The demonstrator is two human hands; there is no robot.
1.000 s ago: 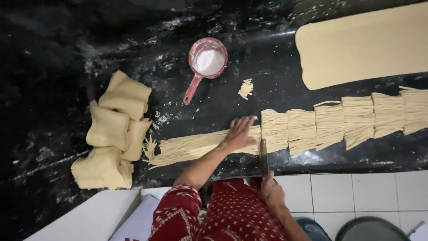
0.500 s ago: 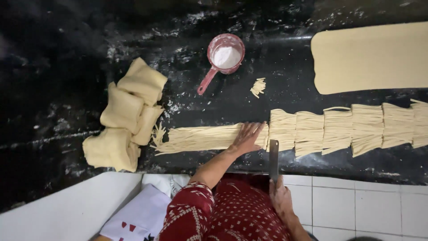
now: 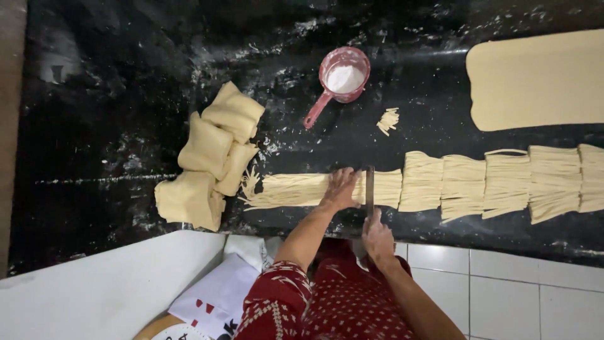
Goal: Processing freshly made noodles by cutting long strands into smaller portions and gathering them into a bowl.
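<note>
A long bundle of pale cut noodle strands point(image 3: 296, 189) lies across the black floured worktop point(image 3: 113, 126). My left hand point(image 3: 340, 187) presses flat on this bundle near its right end. My right hand point(image 3: 378, 237) grips the handle of a knife point(image 3: 369, 189), whose blade stands across the strands just right of my left hand. To the right of the blade lie several cut noodle portions point(image 3: 503, 182) in a row.
Folded dough pieces point(image 3: 211, 154) are stacked at the left. A pink scoop of white flour point(image 3: 340, 79) stands behind, with a small noodle scrap point(image 3: 388, 119) beside it. A flat dough sheet point(image 3: 535, 82) lies at the far right. White tiles point(image 3: 503, 289) edge the counter.
The view shifted, so everything sits further right in frame. The knife has come up from beside the counter edge and now stands across the noodle bundle next to my left hand.
</note>
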